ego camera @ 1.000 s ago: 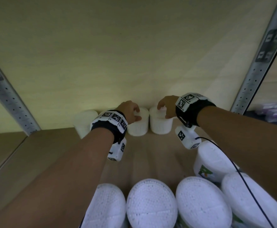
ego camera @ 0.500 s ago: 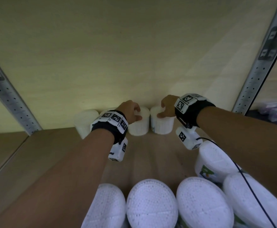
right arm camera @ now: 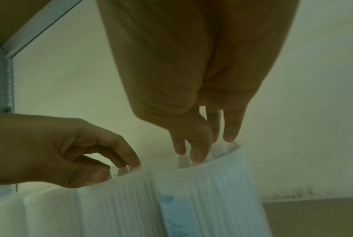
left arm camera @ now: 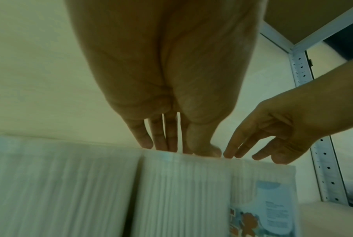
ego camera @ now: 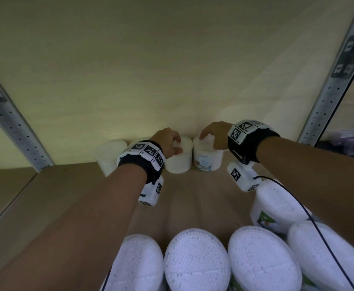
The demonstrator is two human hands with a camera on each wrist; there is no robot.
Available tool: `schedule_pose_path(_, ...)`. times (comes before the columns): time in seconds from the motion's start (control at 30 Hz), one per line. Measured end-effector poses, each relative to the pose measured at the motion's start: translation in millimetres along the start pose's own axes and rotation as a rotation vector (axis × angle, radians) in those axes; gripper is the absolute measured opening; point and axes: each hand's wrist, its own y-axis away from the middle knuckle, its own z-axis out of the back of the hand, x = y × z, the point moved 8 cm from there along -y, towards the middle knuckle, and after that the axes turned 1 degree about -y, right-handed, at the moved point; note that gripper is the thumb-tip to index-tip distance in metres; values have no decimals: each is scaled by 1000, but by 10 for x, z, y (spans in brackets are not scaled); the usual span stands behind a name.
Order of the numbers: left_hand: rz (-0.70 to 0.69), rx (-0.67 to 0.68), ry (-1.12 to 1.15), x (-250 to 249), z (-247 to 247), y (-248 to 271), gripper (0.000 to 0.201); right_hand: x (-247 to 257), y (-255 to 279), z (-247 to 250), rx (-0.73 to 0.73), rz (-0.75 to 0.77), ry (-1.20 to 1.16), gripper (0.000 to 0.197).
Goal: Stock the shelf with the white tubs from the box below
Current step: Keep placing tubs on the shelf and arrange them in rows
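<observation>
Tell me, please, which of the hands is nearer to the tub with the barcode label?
Right. The right hand rests on top of the labelled tub; the left hand is on the neighbouring tub, to its left.

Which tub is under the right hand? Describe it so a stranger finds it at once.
Look to the back wall of the shelf, where a row of white tubs stands. The tub is the rightmost in that row, with the right hand on its top. Unlike its plain ribbed neighbour, it shows a blue label with a barcode.
</observation>
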Motion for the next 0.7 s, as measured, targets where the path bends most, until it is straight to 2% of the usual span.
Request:
schedule_pose_path(0.17,8,9,39,45,10,-6,44,-31,-36,47,-109,-57,-12,42)
schedule_pose_path(0.27,5,16,33,48,5,-9,44,-76,-49,-47,-56,-131,31,54)
schedule_pose_path(0.43,-2,-2,54,44,-1,-2,44,-33,-95,-23,-54,-105,39,58)
schedule_pose_path(0.7,-9,-7,56,39,1,10,43,-78,-100,-39,-9,-71,101,51)
